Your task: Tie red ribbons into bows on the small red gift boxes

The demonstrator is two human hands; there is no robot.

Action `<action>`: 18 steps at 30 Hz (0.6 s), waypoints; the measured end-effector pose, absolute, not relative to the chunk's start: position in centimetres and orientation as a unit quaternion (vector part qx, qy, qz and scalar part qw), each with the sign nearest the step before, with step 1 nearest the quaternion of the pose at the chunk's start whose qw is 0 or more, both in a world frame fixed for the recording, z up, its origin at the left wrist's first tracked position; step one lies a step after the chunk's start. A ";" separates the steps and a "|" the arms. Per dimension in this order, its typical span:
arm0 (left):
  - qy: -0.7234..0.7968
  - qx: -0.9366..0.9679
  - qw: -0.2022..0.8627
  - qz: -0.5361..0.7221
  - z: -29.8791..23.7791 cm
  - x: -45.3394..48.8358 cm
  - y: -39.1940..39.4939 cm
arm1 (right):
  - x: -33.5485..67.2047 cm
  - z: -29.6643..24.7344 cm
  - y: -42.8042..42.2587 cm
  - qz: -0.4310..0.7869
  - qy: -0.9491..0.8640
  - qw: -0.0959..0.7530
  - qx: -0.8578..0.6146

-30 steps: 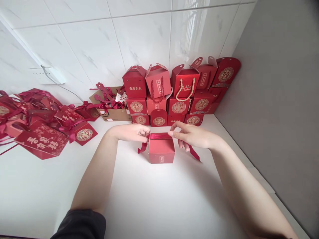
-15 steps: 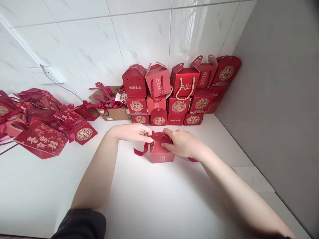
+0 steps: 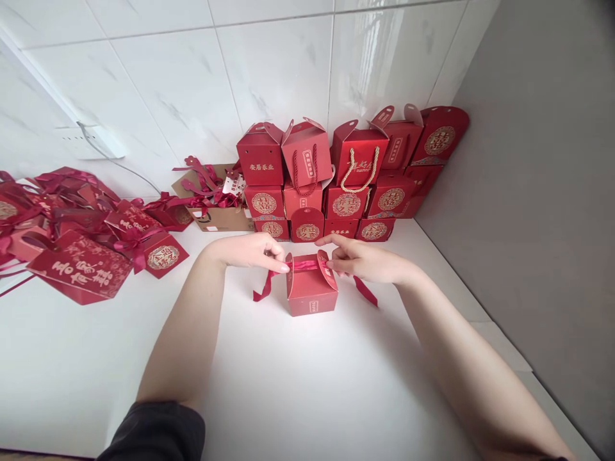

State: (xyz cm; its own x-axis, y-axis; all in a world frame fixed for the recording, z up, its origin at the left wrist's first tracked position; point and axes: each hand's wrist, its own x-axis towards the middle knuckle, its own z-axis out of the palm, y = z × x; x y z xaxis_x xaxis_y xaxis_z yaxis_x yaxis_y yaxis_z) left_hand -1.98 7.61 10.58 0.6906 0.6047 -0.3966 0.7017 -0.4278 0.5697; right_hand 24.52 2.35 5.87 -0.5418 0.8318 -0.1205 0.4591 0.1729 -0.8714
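A small red gift box (image 3: 311,296) stands on the white table in front of me, its two rounded top flaps raised. A dark red ribbon (image 3: 305,264) runs across its top through the flaps, with loose ends hanging at the left (image 3: 263,289) and right (image 3: 365,289). My left hand (image 3: 252,251) pinches the ribbon at the box's left flap. My right hand (image 3: 362,259) pinches it at the right flap. Both hands rest just above the tabletop.
Several finished red boxes (image 3: 346,179) are stacked against the tiled wall behind. A brown carton with ribbons (image 3: 214,198) sits left of them. A heap of flat red boxes and ribbons (image 3: 72,237) covers the left side. A grey wall (image 3: 538,211) bounds the right.
My right hand has come off the top of the box and moved to its right side, drawing the ribbon through. The flaps now stand up with the ribbon taut between them.
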 end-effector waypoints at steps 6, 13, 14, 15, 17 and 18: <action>0.339 0.833 0.436 -0.030 11.1 -2.0 7.4 | 23.1 4.7 2.6 0.489 -0.719 0.296 -0.395; 0.359 0.763 0.537 -0.035 10.0 -0.2 6.9 | 22.0 4.0 2.6 0.462 -0.751 0.241 -0.406; 0.355 0.758 0.547 -0.033 9.9 -0.2 7.0 | 22.0 4.1 2.6 0.454 -0.758 0.239 -0.403; 0.350 0.757 0.551 -0.032 9.9 -0.3 7.0 | 22.0 4.2 2.5 0.446 -0.765 0.241 -0.398; 0.347 0.760 0.548 -0.029 10.1 -0.6 7.1 | 21.8 4.2 2.5 0.430 -0.778 0.246 -0.385; 0.349 0.763 0.543 -0.032 10.2 -0.8 7.2 | 21.8 4.1 2.5 0.420 -0.784 0.250 -0.382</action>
State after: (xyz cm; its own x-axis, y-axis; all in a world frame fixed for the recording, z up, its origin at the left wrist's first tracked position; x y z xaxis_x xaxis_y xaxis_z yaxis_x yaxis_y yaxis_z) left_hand -0.78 7.21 10.21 0.7540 0.4983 -0.4279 0.5676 -0.1664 0.8063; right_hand 21.76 2.51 4.10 -0.5827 0.8096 0.0710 0.3889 0.3545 -0.8504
